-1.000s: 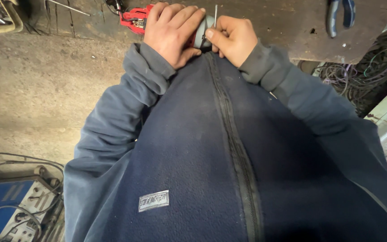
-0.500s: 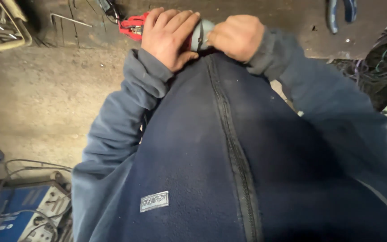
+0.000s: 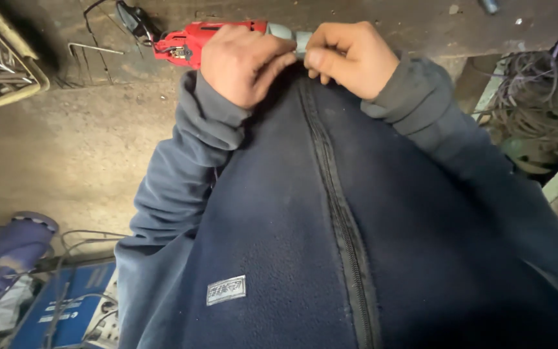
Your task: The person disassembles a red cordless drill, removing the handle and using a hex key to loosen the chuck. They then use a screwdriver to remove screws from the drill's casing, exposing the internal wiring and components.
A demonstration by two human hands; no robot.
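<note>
A dark navy fleece jacket [image 3: 330,245] with a black zip down the middle fills most of the view, its sleeves rising to both hands at the top. Behind it spreads the dusty, brown concrete floor [image 3: 79,148]. A tangle of grey and purple cables [image 3: 537,123] is heaped at the right edge. At lower left stands a blue box-shaped machine [image 3: 66,310] with thin wires over it, and beside it a purple cylinder-shaped object [image 3: 17,242]. A pale wire basket [image 3: 4,71] holding metal rods sits at upper left.

The red plastic power tool with a grey metal nose [image 3: 211,40] lies sideways at the top centre, against a dark worktop [image 3: 382,16]; whether it rests there or is carried is unclear. The left hand [image 3: 243,61] wraps over the tool's body, fingers curled down, its grip pressed around the red housing. The right hand [image 3: 350,58] is curled at the grey nose, its grip pinching something there, but what lies between thumb and fingers is hidden.
</note>
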